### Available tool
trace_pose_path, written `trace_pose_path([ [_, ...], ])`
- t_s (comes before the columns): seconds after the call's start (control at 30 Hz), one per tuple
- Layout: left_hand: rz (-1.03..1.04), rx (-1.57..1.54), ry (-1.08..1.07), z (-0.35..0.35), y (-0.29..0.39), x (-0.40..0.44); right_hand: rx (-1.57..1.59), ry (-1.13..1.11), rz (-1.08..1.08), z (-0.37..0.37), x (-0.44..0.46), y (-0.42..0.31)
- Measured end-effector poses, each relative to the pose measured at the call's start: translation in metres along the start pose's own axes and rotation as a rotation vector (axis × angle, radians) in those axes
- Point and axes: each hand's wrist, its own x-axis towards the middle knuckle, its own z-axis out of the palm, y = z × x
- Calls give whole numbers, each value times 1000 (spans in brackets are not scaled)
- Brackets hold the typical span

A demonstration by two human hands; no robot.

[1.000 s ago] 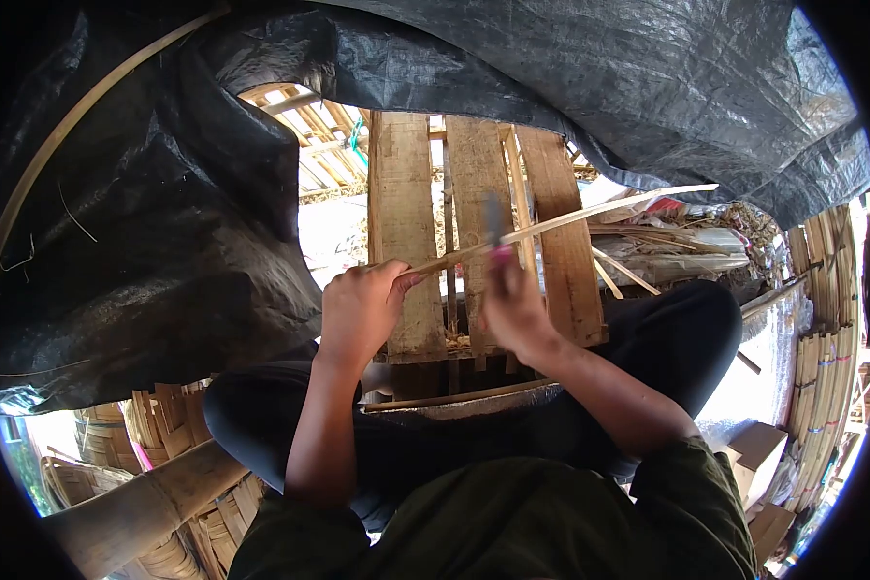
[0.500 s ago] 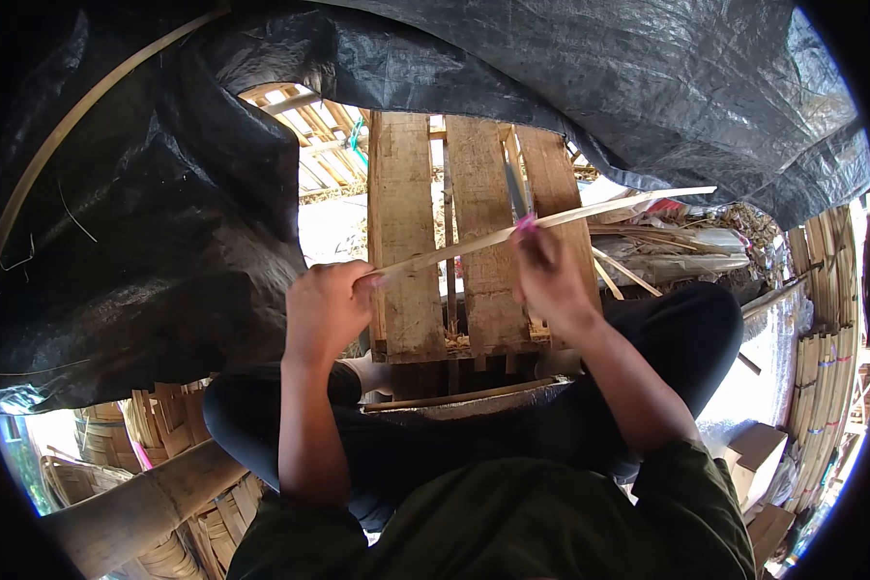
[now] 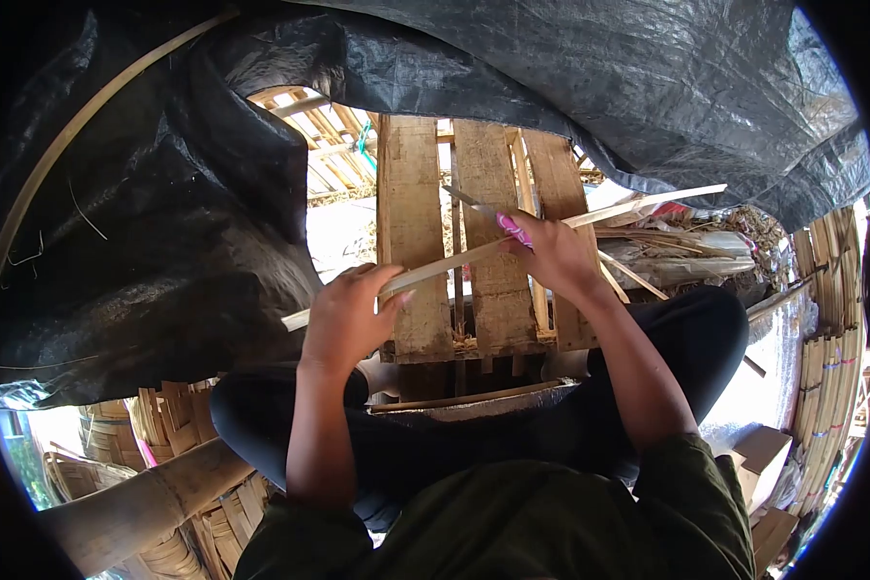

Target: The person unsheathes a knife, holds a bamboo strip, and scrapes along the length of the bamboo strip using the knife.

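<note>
A long pale bamboo strip (image 3: 457,260) lies slantwise across my front, rising to the right. My left hand (image 3: 343,319) is closed round it near its lower left end, which sticks out past the hand. In my right hand (image 3: 563,261) is a knife (image 3: 478,207) with a pink patterned handle. Its blade points up and to the left, over the wooden slats. The right hand is closed on the handle beside the strip, and its fingers hide part of the strip. Whether the blade touches the strip I cannot tell.
Wooden planks (image 3: 413,203) with gaps between them stand before my crossed legs. Black plastic sheeting (image 3: 164,261) hangs at the left and overhead. A thick bamboo pole (image 3: 155,503) lies at lower left. Bundled bamboo strips (image 3: 826,387) and a cardboard box (image 3: 762,449) are at the right.
The knife has turned from pointing upward to pointing up-left. My left hand has shifted along the strip, whose left end now shows beyond it.
</note>
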Motion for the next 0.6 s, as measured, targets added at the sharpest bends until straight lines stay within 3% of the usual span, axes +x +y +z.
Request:
trace_pose_path([
  [0.17, -136, 120, -148, 4, -12, 6, 66, -5, -15, -5, 2, -11],
  [0.23, -89, 63, -31, 3, -15, 7, 207, 134, 189, -18, -1, -27],
  [0.33, -89, 94, 85, -1, -10, 7, 451, 257, 314, 4, -7, 7],
  [0.47, -83, 119, 45, 2, -12, 7, 191, 133, 523, -13, -11, 14],
  [0.5, -77, 115, 37, 6, -9, 7, 36, 160, 476, -3, -11, 27],
  [0.6, -93, 83, 12, 9, -3, 6, 101, 75, 449, 37, -18, 33],
])
